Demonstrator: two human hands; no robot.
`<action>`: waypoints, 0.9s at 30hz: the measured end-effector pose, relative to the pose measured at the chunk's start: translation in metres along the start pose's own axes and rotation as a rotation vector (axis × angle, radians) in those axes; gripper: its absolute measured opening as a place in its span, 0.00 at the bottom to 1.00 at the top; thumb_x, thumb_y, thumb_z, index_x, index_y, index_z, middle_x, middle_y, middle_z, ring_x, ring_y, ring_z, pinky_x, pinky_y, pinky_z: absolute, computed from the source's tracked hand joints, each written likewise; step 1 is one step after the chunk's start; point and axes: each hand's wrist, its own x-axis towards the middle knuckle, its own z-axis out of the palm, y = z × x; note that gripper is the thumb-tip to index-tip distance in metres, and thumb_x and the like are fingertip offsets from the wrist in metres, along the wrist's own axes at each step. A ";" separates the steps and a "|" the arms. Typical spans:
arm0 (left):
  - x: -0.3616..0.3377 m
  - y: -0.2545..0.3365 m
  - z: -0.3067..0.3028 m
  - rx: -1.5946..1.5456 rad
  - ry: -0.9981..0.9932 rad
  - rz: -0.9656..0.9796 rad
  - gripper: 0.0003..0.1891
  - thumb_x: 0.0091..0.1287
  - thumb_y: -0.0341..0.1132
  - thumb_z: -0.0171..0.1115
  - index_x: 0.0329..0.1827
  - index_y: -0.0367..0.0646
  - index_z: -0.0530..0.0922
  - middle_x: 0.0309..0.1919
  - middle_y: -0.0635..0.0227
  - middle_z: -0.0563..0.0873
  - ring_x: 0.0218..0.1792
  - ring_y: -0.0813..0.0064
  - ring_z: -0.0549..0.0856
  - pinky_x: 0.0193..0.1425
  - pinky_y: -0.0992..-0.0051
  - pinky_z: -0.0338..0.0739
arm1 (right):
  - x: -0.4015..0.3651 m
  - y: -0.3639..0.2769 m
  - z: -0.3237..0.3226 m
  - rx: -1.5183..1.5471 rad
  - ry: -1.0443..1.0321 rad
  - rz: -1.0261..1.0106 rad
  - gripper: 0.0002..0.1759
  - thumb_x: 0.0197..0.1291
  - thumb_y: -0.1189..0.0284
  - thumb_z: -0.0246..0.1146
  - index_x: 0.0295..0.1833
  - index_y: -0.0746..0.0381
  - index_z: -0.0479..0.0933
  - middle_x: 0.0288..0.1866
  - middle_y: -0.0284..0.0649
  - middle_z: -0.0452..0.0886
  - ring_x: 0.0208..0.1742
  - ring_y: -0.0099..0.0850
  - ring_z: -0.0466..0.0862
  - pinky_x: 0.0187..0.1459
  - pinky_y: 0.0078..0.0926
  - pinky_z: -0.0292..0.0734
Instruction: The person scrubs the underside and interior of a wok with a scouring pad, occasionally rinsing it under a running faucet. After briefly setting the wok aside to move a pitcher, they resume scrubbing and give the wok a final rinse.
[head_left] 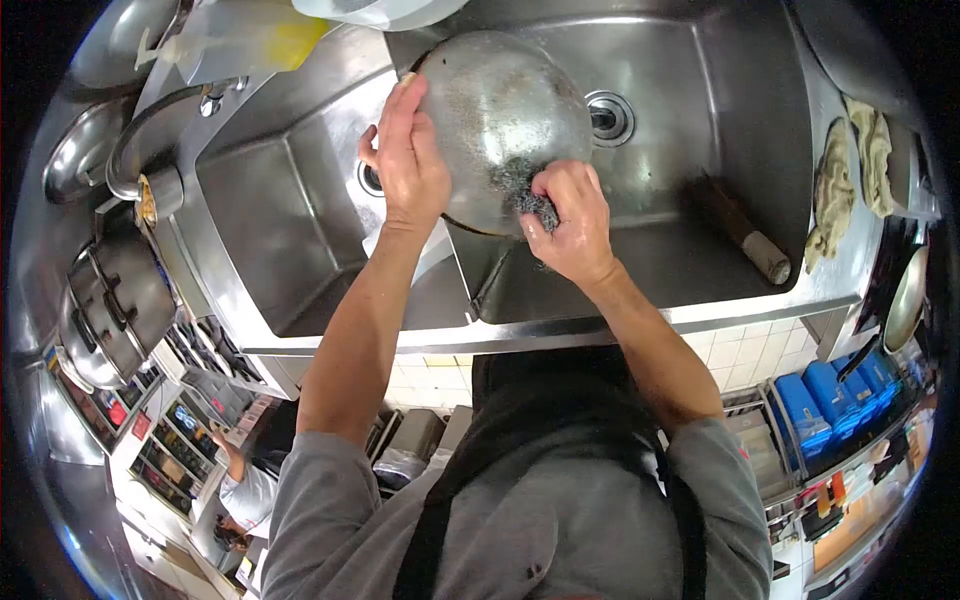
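Note:
A round domed metal bowl, worn and stained, lies with its rounded outside up across the divider between two sink basins. My left hand holds it at the left edge, fingers stretched along the rim. Pinched in my right hand is a grey steel wool scrubber, pressed on the lower right of the bowl. Dark wet smears show on the metal beside the scrubber. My right fingertips are partly hidden by the scrubber and the hand itself.
A brush with a wooden handle lies in the right basin, near a drain. Cloths lie on the right ledge. A faucet and a pump bottle with yellow liquid stand left. Another person is at lower left.

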 end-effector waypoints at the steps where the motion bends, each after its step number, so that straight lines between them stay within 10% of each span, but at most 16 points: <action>1: -0.001 -0.002 0.001 0.001 0.004 -0.006 0.22 0.77 0.31 0.47 0.71 0.48 0.79 0.68 0.64 0.84 0.67 0.71 0.81 0.76 0.67 0.54 | 0.010 -0.005 0.000 0.001 -0.006 -0.003 0.19 0.45 0.73 0.73 0.44 0.58 0.76 0.44 0.43 0.80 0.48 0.48 0.80 0.50 0.41 0.78; 19: 0.000 -0.016 -0.002 -0.240 0.039 -0.014 0.23 0.73 0.24 0.46 0.68 0.47 0.76 0.71 0.61 0.81 0.66 0.71 0.82 0.75 0.61 0.51 | 0.146 -0.012 0.032 -0.156 -0.121 -0.235 0.17 0.51 0.68 0.69 0.47 0.61 0.78 0.43 0.46 0.82 0.46 0.52 0.81 0.51 0.46 0.78; 22: 0.001 -0.018 -0.005 -0.221 0.007 -0.002 0.23 0.72 0.23 0.46 0.68 0.48 0.76 0.71 0.63 0.81 0.65 0.71 0.82 0.75 0.60 0.50 | 0.194 0.004 0.031 -0.133 -0.321 0.142 0.23 0.58 0.64 0.65 0.57 0.65 0.80 0.46 0.50 0.87 0.49 0.52 0.85 0.52 0.44 0.79; 27: 0.003 -0.013 -0.002 -0.104 0.016 0.020 0.24 0.70 0.21 0.46 0.67 0.47 0.76 0.72 0.62 0.79 0.66 0.72 0.80 0.76 0.58 0.49 | 0.164 0.072 0.004 0.176 -0.065 0.639 0.29 0.59 0.60 0.64 0.60 0.70 0.80 0.43 0.54 0.89 0.47 0.43 0.89 0.51 0.42 0.81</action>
